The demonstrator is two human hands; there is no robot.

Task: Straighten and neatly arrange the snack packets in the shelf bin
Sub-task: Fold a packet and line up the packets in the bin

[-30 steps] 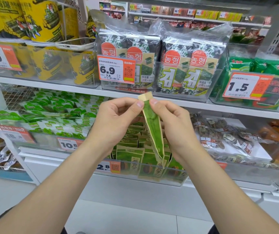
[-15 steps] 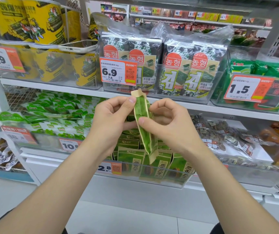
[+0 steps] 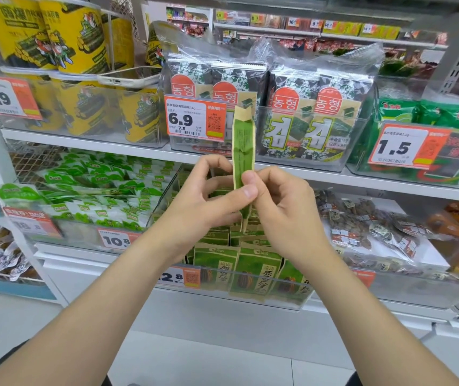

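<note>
A green and tan snack packet (image 3: 242, 146) stands upright, seen edge-on, in front of the shelves. My left hand (image 3: 206, 201) pinches its lower part with the thumb across the front. My right hand (image 3: 281, 213) grips the same part from the right side. Below my hands a clear shelf bin (image 3: 292, 300) holds several matching green packets (image 3: 259, 270) standing in rows, their tops partly hidden by my hands.
The upper shelf carries yellow seaweed tubs (image 3: 81, 51), a white phone (image 3: 128, 75) lying on a bin, and dark seaweed packs (image 3: 300, 118) behind orange price tags. Left of the bin lie green-and-white snack bags (image 3: 89, 196); brown packets (image 3: 367, 232) lie to its right.
The packet has been raised and turned upright, and both hands have slid from its top down to its lower part.
</note>
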